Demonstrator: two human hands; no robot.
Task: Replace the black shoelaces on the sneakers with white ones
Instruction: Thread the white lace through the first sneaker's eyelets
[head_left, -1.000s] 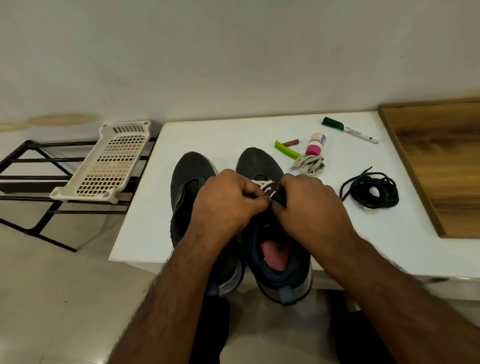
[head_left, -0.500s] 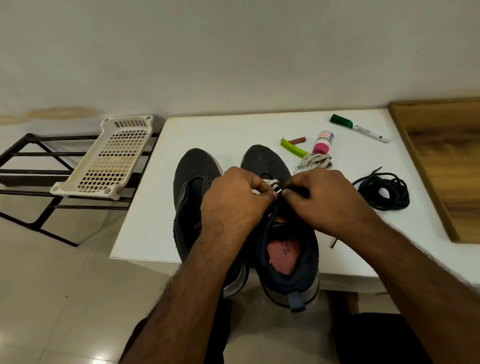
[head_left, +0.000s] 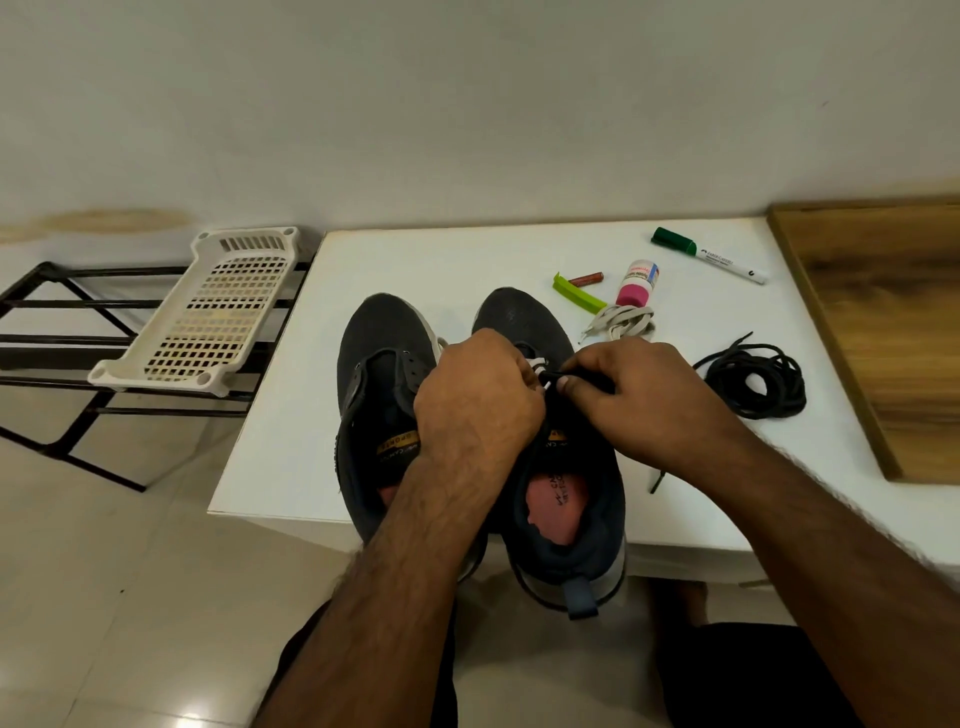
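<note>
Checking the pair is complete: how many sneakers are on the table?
2: the dark fabric sneaker without laces sits on the left, and the dark sneaker being laced white sits right beside it, partly under both hands.

Two sneakers (head_left: 545, 415) stand on the tabletop (head_left: 457, 260); right of them lie the removed laces (head_left: 753, 382), behind those a marker (head_left: 709, 254).

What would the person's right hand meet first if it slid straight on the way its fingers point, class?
Probably the left hand: the right hand points leftward across the right-side dark sneaker, fingertips almost touching it at the white shoelace. Depth is unclear.
</note>
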